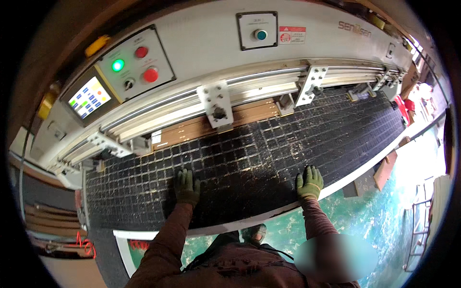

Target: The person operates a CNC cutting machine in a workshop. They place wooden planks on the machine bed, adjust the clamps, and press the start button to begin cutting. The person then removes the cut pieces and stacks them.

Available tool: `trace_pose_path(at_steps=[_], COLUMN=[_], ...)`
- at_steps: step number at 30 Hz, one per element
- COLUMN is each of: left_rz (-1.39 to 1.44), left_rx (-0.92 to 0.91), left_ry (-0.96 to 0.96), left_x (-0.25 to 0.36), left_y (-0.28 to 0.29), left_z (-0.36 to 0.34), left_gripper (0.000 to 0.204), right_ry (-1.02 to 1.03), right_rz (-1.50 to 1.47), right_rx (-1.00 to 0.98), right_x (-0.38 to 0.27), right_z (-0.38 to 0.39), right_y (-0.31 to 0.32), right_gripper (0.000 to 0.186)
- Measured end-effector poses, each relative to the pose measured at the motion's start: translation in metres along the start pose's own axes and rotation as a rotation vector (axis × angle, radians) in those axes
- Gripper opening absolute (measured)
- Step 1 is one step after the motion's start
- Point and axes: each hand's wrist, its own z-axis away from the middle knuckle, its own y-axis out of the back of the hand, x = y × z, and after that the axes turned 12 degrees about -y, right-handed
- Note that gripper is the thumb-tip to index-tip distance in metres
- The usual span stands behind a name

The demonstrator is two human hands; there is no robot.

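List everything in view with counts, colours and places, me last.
Machine housing: one, white, top
Screen: one, multicoloured, upper left
Green button: one, green, upper left
Red buttons: two, red, upper left
Teal button: one, teal, top centre
Brackets: at least four, white, along the housing
Gridded bed: one, black, centre
Brown boards: count unclear, brown, bed's far edge
Loose boards: at least two, brown and grey, right
Cord: one, red, lower left
Floor: one, green, lower right
Left grip: one, green-gloved, over the bed
Right grip: one, green-gloved, over the bed
Sleeves: two, brown, lower edge
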Motion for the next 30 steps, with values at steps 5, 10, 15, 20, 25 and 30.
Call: trace_pose_path(at_steps=[5,10,15,20,25,30], left_rz=[-0.037,-0.141,-0.059,-0.164,-0.165,-0.131], left_rx=[-0.185,-0.227,-0.277,-0.177,-0.233,-0.291], left_ry=[0.41,0.572,0.609,0.584,0.61,0.636], left_x=[0.041,0.048,0.065,0.058,0.058,0.064], left_y=[0.064,0.075,0.091,0.074,0.081,0.083], left_z=[0.064,0.061,0.041,0.056,0.05,0.036], left_gripper=[0.072,0.073,0.073,0.07,0.071,0.075], right_ry=[0.007,-0.018,-0.033,-0.009,-0.019,0.008], right_rz=[0.021,0.001,0.012,0.023,0.012,0.002], right_rx=[0.078,0.034,0.033,0.046,0.051,0.105], right_x=[0.016,0.013,0.017,0.016,0.013,0.017], right_z=[0.002,0.005,0.004,0.001,0.005,0.005], right_y=[-0.002,-0.001,0.002,-0.004,-0.003,-0.003], right_gripper=[0.061,0.06,0.06,0.059,0.059,0.058])
